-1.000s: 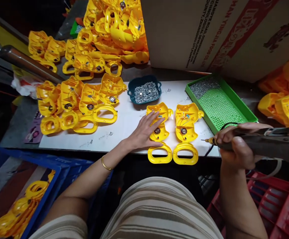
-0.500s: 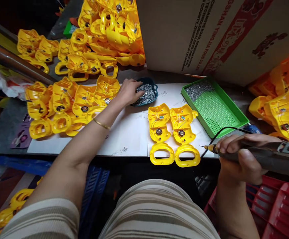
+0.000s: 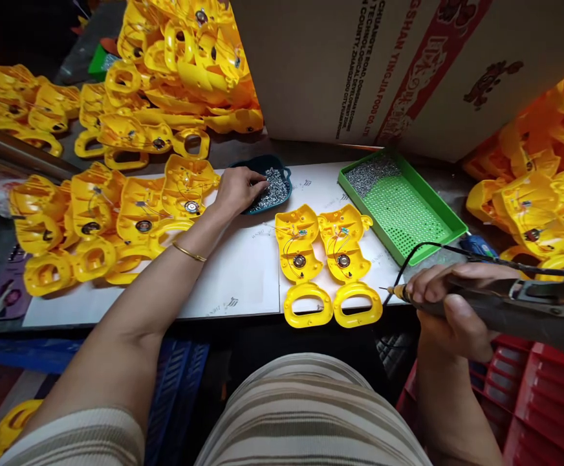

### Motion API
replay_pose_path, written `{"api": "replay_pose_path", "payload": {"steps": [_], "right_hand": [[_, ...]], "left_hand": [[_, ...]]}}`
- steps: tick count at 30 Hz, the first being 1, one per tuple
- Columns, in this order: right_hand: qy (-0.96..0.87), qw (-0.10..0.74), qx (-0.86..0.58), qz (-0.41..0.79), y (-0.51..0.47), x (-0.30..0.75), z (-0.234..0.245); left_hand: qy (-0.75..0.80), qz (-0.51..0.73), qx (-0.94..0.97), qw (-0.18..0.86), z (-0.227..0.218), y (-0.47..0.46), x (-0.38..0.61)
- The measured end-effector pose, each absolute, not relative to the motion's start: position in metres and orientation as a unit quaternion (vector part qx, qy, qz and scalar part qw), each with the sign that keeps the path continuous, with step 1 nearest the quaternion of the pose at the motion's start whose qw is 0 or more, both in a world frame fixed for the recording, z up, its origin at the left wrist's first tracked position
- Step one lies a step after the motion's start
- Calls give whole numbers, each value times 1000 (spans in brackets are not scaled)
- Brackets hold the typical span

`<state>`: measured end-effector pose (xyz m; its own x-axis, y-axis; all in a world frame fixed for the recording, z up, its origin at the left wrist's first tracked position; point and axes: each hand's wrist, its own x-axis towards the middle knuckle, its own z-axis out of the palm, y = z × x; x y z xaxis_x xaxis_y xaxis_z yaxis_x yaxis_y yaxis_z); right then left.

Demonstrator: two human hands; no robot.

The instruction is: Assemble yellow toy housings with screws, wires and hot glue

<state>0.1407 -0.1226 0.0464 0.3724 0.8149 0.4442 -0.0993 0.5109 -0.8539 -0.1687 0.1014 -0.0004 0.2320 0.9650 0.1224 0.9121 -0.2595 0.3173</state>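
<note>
My left hand (image 3: 239,189) is over a dark teal dish (image 3: 288,181) of small silvery screws (image 3: 276,189). Its thumb and fingertips are drawn together at the edge of the heap; whatever lies between them is too small to see. My right hand (image 3: 449,304) is wrapped round a dark electric screwdriver (image 3: 500,310), its thin bit pointing left. Just left of that bit, two yellow plastic toy shells (image 3: 297,239) (image 3: 344,238) lie open side up, showing wires, a small circuit board and a round speaker. Each has a yellow loop handle (image 3: 308,319) at the board's front edge.
A green perforated tray (image 3: 415,220) with more screws stands to the right. Behind it rises a large printed carton (image 3: 321,77). More yellow shells (image 3: 141,200) line the left side, with a heap (image 3: 189,65) behind and another pile (image 3: 529,207) at far right. A red crate (image 3: 544,401) sits below.
My left hand's fingers have drawn together and pulled slightly back toward the dish's left side. The whole view has shifted a little. My right hand keeps its grip on the screwdriver.
</note>
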Motion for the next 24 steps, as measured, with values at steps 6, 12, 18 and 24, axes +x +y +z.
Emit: {"api": "replay_pose_path", "payload": {"steps": [6, 12, 18, 24], "right_hand": [[-460, 735, -381, 320, -126, 143, 44], [-467, 737, -377, 310, -127, 142, 45], [-466, 730, -377, 329, -131, 144, 42], [-465, 731, -380, 324, -130, 147, 42]], "left_hand": [[621, 104, 774, 59, 5, 97, -168], [636, 131, 759, 46, 5, 94, -171], [633, 235, 729, 112, 2, 95, -176], [570, 401, 637, 329, 27, 37, -147]]}}
